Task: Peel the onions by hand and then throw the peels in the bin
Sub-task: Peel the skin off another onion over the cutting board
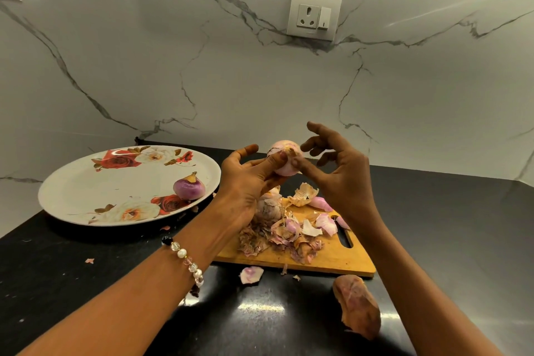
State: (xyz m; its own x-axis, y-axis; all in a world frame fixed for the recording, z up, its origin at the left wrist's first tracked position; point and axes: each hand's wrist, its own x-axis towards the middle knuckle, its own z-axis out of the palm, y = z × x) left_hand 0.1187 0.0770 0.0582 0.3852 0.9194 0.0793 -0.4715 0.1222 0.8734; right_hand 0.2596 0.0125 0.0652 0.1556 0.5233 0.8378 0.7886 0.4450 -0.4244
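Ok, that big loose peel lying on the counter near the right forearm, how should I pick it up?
Pinch the large peel at its raised near-right edge, coming from above and the right. It is a thin curved shell lying on the black counter, apart from the cutting board, so that lifted rim seems the easiest place for fingertips.

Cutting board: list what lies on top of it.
On the cutting board lies a heap of onion peels with an unpeeled onion. The left hand covers part of the heap.

A white marble-veined wall [202, 66] rises beyond the fingertips. Above them sits a socket-and-switch plate [314, 15]. Below lies a glossy black countertop [86, 269].
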